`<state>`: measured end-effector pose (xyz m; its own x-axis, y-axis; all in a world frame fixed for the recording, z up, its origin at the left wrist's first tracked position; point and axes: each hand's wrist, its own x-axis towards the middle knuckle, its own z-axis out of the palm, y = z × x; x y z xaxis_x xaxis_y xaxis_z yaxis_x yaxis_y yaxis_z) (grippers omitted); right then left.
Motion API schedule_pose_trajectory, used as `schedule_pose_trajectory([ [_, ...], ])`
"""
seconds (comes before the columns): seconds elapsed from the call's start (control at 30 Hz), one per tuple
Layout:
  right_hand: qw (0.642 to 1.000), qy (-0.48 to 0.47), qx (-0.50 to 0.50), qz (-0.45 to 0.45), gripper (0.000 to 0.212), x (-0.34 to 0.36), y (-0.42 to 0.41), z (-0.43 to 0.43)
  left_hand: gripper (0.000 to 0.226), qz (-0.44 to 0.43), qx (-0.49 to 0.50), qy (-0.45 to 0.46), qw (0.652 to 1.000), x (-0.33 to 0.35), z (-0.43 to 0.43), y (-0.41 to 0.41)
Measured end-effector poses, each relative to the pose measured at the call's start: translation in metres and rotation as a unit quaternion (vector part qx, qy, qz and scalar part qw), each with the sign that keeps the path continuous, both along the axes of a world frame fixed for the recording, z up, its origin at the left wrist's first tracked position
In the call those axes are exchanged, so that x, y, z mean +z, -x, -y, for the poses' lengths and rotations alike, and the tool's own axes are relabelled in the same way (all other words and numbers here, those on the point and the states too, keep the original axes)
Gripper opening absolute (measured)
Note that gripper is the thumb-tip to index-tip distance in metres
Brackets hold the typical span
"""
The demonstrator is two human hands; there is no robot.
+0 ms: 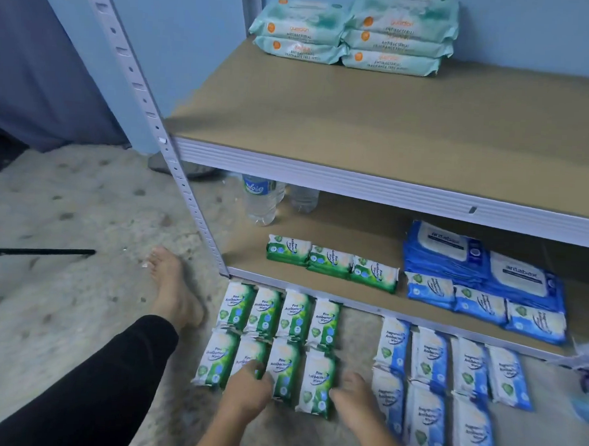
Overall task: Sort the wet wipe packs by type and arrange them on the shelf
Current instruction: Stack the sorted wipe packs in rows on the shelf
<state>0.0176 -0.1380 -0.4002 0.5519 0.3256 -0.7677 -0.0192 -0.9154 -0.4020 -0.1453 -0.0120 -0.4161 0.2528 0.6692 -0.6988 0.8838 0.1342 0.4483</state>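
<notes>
In the head view, green packs [295,316] lie in two rows on the floor before the lower shelf [354,226], with blue packs [430,363] beside them. The left hand [247,389] curls its fingers onto one front-row pack [247,355]. The right hand [354,396] rests loose-fingered, holding nothing. Gathering the greens seems the step in hand; next they need lifting beside the shelved green trio [332,262].

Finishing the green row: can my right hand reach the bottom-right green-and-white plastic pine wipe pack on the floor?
Probably yes: the right hand lies just beside that green-and-white pack, with nothing between them.
</notes>
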Motion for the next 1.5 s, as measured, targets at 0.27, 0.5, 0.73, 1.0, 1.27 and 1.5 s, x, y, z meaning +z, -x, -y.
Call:
schedule_pose_trajectory([
  [0.27, 1.0, -0.001, -0.022, -0.022, 0.024, -0.068, -0.011, -0.019, 0.032, -0.058, -0.004, -0.025, 0.998, -0.038, -0.016, -0.036],
  [0.5, 0.997, 0.014, -0.08, -0.01, 0.024, -0.09, -0.016, -0.034, 0.01, -0.12, -0.009, 0.006, 0.993, -0.059, -0.017, -0.054],
  [0.73, 0.995, 0.031, -0.079, -0.052, 0.022, -0.102, -0.018, -0.047, 0.015, -0.12, -0.032, -0.015, 0.992, -0.061, -0.012, -0.057],
  [1.0, 0.991, 0.047, -0.123, -0.004, 0.027, -0.095, -0.023, -0.028, 0.034, -0.124, -0.157, -0.071, 0.977, -0.055, 0.008, -0.067],
  [1.27, 0.994, 0.039, -0.096, 0.025, 0.033, -0.094, -0.024, -0.013, 0.036, -0.054, -0.106, -0.075, 0.99, -0.061, 0.02, -0.066],
  [1.5, 0.996, 0.022, -0.087, 0.009, 0.031, -0.096, -0.027, -0.01, 0.015, -0.002, -0.073, 0.014, 0.997, -0.072, 0.012, -0.065],
])
